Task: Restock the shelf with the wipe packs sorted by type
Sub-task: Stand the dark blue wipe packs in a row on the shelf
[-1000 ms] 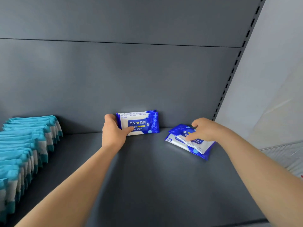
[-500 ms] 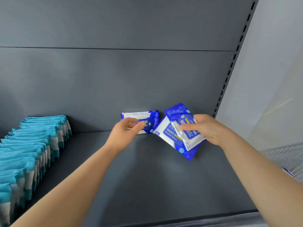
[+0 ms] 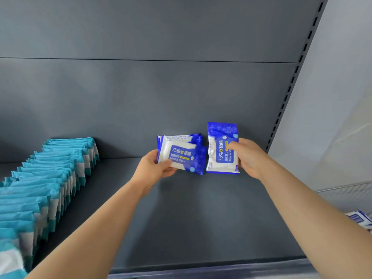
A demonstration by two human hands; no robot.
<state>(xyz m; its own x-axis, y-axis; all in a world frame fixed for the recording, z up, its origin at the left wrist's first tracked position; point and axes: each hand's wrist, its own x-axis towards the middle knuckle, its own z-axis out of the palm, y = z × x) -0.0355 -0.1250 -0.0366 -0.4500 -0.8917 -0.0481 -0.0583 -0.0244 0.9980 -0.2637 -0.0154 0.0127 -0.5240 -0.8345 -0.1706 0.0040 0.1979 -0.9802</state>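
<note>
A dark grey shelf (image 3: 181,228) runs left to right under a grey back panel (image 3: 141,97) with one horizontal seam. A slotted upright (image 3: 291,83) closes the shelf on the right, and past it is a pale wall (image 3: 342,97).

Along the left side a row of teal wipe packs (image 3: 50,178) stands on edge, running from the near left corner to the back panel.

The left hand (image 3: 153,170) grips a blue alcohol wipe pack (image 3: 179,156) by its lower left corner, thumb on the front and label facing out. It is held just in front of another blue pack (image 3: 181,137) leaning on the back panel.

Just to the right, the right hand (image 3: 249,158) holds a second blue pack (image 3: 221,152) turned on its short end, thumb across the label. Whether its lower edge touches the shelf cannot be told. The hands are apart and the two held packs nearly meet.

Bare board lies between the teal row and the blue packs, and from them to the shelf's near lip. At the near right is a wire basket (image 3: 346,190) with more blue-and-white packs (image 3: 360,217).
</note>
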